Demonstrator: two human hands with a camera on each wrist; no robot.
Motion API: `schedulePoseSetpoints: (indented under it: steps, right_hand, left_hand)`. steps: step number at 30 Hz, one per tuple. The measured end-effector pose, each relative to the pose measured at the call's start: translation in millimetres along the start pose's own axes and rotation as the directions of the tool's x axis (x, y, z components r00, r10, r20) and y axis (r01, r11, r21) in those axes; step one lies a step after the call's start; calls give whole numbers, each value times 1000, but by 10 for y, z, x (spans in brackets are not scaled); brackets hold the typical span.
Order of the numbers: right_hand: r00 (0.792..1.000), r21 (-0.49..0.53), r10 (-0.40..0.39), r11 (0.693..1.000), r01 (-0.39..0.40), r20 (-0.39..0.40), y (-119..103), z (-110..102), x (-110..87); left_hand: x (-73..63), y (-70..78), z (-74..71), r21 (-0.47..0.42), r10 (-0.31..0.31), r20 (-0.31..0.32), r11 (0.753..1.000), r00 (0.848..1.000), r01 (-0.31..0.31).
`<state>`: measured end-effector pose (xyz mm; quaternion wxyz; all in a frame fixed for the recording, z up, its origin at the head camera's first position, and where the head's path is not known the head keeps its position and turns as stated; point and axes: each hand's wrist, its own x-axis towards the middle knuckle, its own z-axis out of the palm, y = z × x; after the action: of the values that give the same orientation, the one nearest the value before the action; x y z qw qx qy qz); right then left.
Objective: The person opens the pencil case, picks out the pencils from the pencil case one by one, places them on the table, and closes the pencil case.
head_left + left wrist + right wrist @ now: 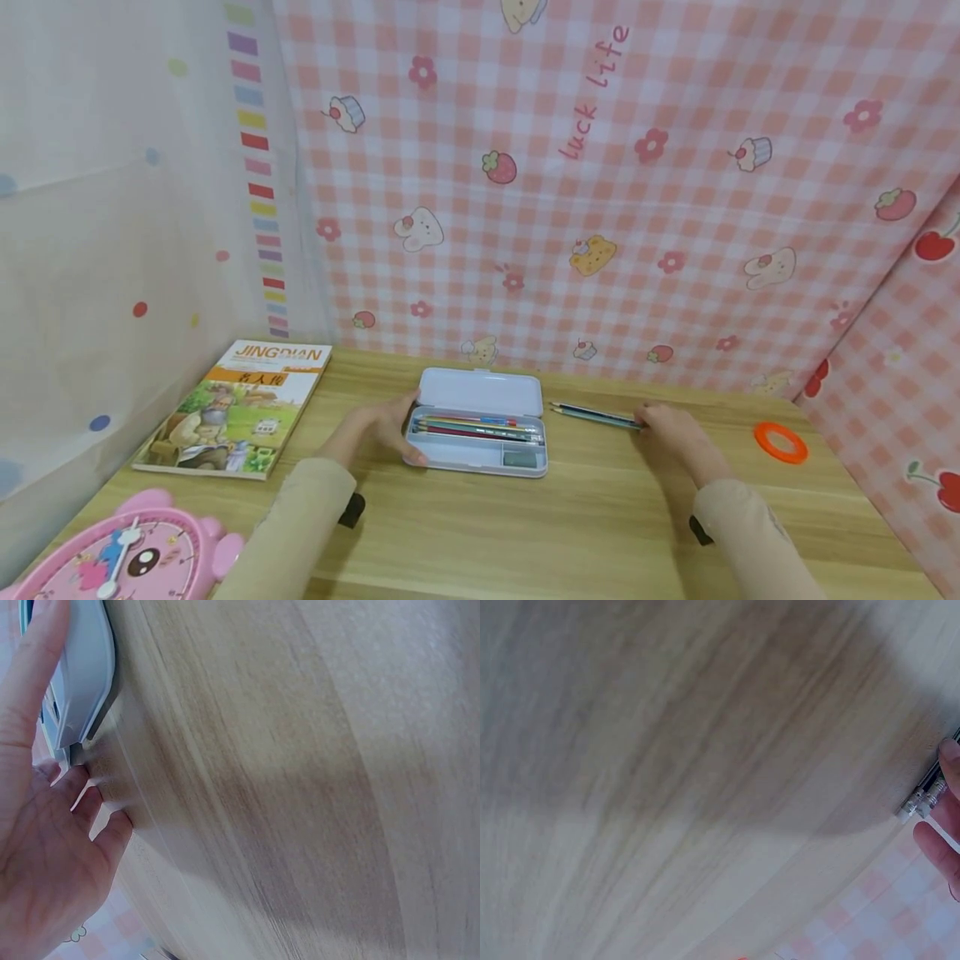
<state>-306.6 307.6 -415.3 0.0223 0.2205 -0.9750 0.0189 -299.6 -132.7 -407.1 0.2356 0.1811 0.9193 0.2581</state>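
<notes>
A white pencil case [459, 456] lies with its lid [480, 392] folded back. Several pencils [472, 429] fill its long compartment, and a dark grey-green block [520, 459] sits in the small front one. My left hand [381, 423] holds the case's left end, thumb at the front edge and fingers round toward the back. To the right of the case, my right hand [675, 432] pinches two pencils [596, 415] near their ends, points toward the case. In the right wrist view the metal-capped pencil ends [922, 799] show beside the thumb and a finger.
A book [232, 408] with a picture cover lies at the left of the wooden table [570, 533]. In the front left corner is a pink animal-shaped clock [168, 558]. An orange ring [781, 442] lies at the right. A pink checked cloth [465, 267] hangs behind.
</notes>
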Motion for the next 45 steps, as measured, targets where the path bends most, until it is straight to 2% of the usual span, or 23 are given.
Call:
schedulePoseSetpoints:
  steps: [11,18,22,24,27,29,32,37,41,45]
  right_hand:
    - [999,-5,0,1000,0,-42,5,0,-33]
    - [999,-15,20,1000,-21,-42,4,9,-45]
    - [998,-6,52,999,-53,-20,-59,-20,-24]
    - [997,24,77,997,-78,6,-126,-38,6]
    - [997,77,75,994,-76,17,-264,-44,85]
    - [999,111,49,993,-50,8,-385,-40,149]
    - [999,119,-25,992,30,-38,-598,-41,258]
    - [983,106,-152,981,163,-102,-972,-61,409]
    - [971,135,-228,962,237,-73,-1194,-41,505]
    - [959,172,-280,944,282,-36,-1324,-2,578]
  left_hand:
    - [4,-7,6,7,-36,16,999,999,36]
    - [3,-6,5,7,-37,22,999,999,37]
    - [4,-4,7,11,-46,29,999,999,46]
    - [2,1,5,4,-55,30,998,998,55]
    - [-2,4,4,-1,-56,27,998,998,56]
    - [-6,9,4,-5,-57,25,998,998,57]
    - [-14,17,2,-12,-56,25,998,998,56]
    - [-16,26,-3,-16,-52,19,999,998,52]
    - [-10,11,3,-15,-52,14,999,999,52]
    - [-5,0,20,-21,-34,1,999,999,34]
